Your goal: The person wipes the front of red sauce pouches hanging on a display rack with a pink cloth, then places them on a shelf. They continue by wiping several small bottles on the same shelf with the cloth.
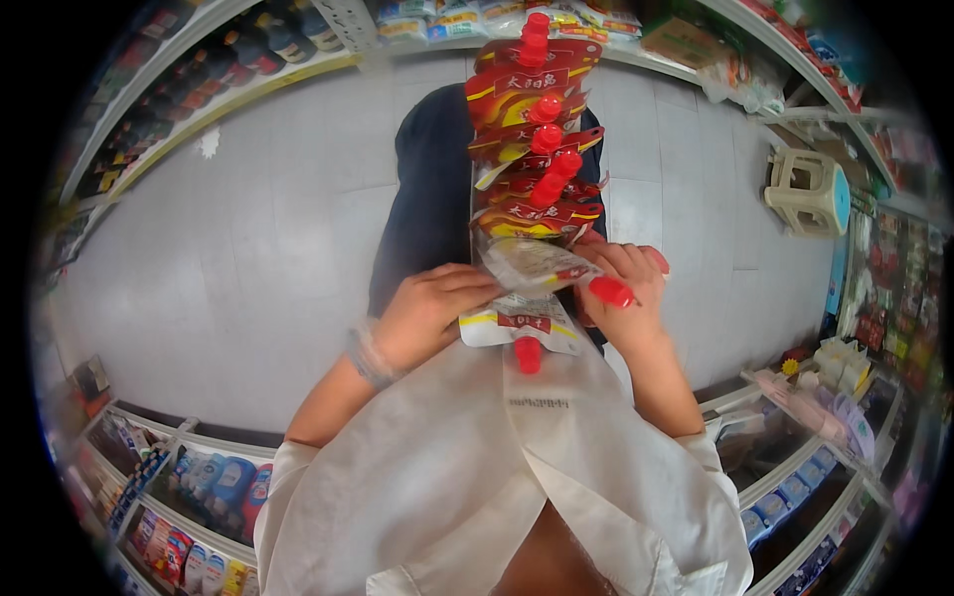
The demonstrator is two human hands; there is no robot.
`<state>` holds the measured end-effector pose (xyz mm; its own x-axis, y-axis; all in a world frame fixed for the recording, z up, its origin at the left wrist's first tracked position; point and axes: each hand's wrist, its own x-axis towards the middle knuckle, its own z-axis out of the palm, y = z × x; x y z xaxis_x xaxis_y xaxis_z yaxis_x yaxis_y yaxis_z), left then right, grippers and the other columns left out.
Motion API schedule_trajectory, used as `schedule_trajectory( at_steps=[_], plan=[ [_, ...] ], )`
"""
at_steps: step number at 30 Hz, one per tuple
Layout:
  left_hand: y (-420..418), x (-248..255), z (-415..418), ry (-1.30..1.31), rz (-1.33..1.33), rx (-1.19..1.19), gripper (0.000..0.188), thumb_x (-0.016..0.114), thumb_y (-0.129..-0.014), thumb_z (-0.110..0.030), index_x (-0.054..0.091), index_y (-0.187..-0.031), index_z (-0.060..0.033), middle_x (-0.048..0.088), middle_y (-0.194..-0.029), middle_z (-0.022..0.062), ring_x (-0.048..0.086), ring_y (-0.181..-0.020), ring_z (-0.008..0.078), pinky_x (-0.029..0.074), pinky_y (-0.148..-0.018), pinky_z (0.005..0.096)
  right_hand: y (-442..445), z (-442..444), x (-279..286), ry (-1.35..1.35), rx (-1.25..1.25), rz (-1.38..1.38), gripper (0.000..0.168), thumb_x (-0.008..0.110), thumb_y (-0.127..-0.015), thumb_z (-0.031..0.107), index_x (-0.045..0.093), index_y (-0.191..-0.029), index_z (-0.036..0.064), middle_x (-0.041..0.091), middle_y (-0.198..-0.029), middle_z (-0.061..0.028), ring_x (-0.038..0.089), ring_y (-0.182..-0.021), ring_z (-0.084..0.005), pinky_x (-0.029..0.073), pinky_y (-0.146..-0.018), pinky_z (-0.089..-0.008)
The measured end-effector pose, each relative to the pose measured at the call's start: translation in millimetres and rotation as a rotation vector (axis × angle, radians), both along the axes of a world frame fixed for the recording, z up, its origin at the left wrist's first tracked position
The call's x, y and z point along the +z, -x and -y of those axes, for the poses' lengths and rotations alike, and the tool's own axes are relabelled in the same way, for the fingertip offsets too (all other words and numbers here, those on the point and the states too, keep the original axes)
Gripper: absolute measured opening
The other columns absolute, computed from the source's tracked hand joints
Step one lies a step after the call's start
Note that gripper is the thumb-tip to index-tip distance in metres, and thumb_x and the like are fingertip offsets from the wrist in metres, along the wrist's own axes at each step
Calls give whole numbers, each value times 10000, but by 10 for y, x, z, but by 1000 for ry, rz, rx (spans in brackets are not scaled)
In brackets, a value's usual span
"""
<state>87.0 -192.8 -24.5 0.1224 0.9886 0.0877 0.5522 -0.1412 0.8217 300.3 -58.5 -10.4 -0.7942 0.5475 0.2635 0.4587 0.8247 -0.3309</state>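
Observation:
A row of red spouted pouches (533, 86) with red screw caps stretches away from me above my dark trousers. Closer to me, a blurred pouch (533, 261) tilts over with its pale printed back up. Its red cap (611, 290) lies against my right hand (626, 305). That hand is curled around a reddish item, perhaps a cloth (657, 259), mostly hidden by the fingers. My left hand (436, 302) has its fingers at the tilted pouch's left edge; whether they grip it is unclear. Another pouch (522, 324) rests against my white shirt, cap towards me.
Shelves of dark bottles (250, 52) run along the far left. Bagged goods (462, 18) line the far shelf. A beige plastic stool (809, 191) stands on the grey floor (298, 208) at right. Shelves with bottled products (231, 477) are near me on the left.

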Motion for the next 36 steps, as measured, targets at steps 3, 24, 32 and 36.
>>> schedule_trajectory(
  at_steps=[3, 24, 32, 36],
  plan=[
    [-6, 86, 4, 22, 120, -13, 358, 633, -645, -21, 627, -1003, -9, 633, -1019, 113, 593, -967, 284, 482, -822, 342, 10, 55, -33, -23, -16, 34, 243, 628, -614, 141, 632, -854, 103, 583, -843, 7, 541, -735, -182, 397, -598, -316],
    [-673, 966, -691, 437, 1307, 160, 327, 434, -957, -266, 543, -1089, 13, 602, -1007, 47, 553, -898, 90, 462, -779, 250, -469, 192, 837, 7, -656, -1024, 426, 579, -817, 275, 493, -1132, 1, 510, -1133, -191, 550, -963, -307, 434, -887, -438],
    [-723, 1059, -760, 563, 1372, -14, 432, 328, -975, -371, 485, -1203, -39, 579, -917, 12, 546, -738, 58, 456, -609, 193, -31, 229, 699, -367, -214, -360, 368, 588, -740, 254, 614, -1059, 72, 492, -1225, -198, 478, -1087, -334, 350, -921, -464],
    [-823, 1049, -831, 391, 1385, 56, 478, 319, -973, -383, 462, -1214, 4, 578, -1057, 51, 566, -888, 115, 480, -752, 254, -256, 288, 345, -537, -103, -345, 296, 561, -787, 188, 602, -1057, 73, 509, -1176, -190, 464, -1117, -297, 327, -970, -455]
  ],
)
